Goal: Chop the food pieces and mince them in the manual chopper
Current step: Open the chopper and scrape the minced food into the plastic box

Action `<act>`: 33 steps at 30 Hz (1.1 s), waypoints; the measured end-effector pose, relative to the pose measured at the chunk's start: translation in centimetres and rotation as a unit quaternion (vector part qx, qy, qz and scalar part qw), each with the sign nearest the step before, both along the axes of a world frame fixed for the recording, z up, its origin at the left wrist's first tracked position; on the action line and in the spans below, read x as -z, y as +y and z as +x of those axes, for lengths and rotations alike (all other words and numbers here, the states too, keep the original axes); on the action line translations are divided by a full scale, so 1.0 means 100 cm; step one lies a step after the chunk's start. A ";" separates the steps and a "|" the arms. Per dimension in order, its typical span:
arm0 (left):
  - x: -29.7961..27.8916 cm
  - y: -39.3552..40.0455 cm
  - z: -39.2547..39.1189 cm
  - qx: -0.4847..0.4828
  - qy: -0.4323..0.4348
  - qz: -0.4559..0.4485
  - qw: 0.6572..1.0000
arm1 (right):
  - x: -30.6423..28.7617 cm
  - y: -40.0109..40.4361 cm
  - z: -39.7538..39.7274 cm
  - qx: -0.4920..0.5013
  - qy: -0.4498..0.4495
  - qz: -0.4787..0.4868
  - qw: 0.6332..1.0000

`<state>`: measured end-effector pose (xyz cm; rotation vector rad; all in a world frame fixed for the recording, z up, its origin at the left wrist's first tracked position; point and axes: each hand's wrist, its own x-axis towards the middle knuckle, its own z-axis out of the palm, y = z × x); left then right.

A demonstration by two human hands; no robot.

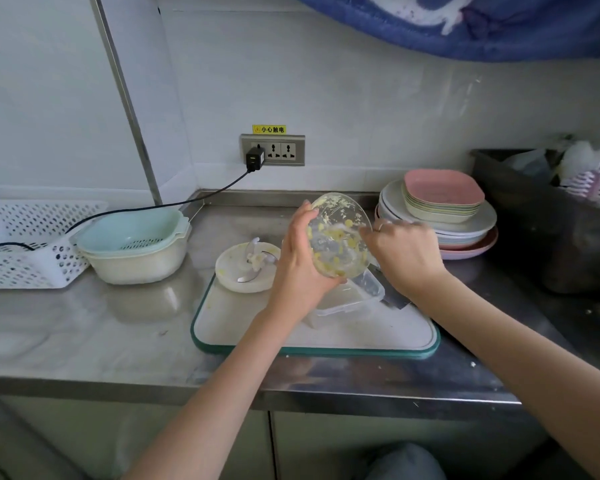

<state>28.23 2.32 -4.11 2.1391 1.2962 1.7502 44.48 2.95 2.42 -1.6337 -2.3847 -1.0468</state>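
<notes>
Clearly I'm past the mincing and into emptying the bowl. At the far left of the frame sit a white perforated basket (pixel 32 244) and, just right of it, a pale blue colander nested in a cream bowl (pixel 136 247), neither involved. Left of centre, the chopper lid (pixel 246 268) lies upside down on the corner of the green-rimmed cutting board (pixel 312 341), with the blade unit (pixel 257 259) resting on it. My left hand (pixel 302 258) is wrapped around the side of the clear chopper bowl (pixel 338 233), fingers clamped on its wall, tipping it mouth-down over a clear rectangular container (pixel 352 299) that lies on the board. Yellow minced bits cling to the bowl's inside. My right hand (pixel 402 254) is at the bowl's rim, fingers bunched together as if scraping; it's blurred, so I cannot tell whether it pinches a utensil. A knife seems to lie under that wrist, mostly hidden. At the right stands a stack of plates (pixel 440 209). Next, I judge, comes working the stuck mince loose while holding the tilt steady over the container.
</notes>
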 end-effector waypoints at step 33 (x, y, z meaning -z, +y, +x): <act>0.001 0.004 0.005 0.055 -0.088 -0.053 0.993 | 0.019 0.000 0.010 -0.192 0.400 -0.222 0.868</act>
